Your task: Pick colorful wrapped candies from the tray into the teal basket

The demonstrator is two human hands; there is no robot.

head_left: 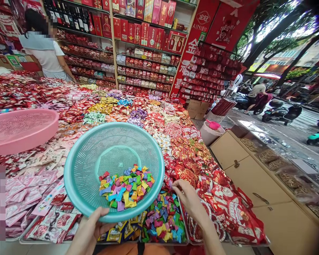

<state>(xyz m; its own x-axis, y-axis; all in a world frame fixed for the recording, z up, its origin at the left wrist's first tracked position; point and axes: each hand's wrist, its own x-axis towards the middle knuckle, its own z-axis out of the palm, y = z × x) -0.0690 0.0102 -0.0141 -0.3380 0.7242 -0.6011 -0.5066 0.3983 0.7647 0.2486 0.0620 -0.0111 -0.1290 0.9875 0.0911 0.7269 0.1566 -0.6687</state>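
My left hand (90, 226) grips the near rim of a round teal plastic basket (82, 170), its thumb over the edge. Inside, toward the front right, lies a heap of small candies (126, 187) in bright twisted wrappers. To the right of the basket, my right hand (187, 198) has its fingertips pinched together over the back edge of a tray of similar colourful candies (164, 219). A small purplish bit shows at those fingertips; what it is remains unclear. Yellow-and-dark wrapped sweets (115, 234) lie partly hidden under the basket.
A pink basket (23, 132) stands at left among pink packets (26, 196). Red packets (223, 209) cover the table's right side. Beyond it are a beige cabinet (255, 184) and a white bucket (211, 132). A person (46, 53) stands by the shelves at back left.
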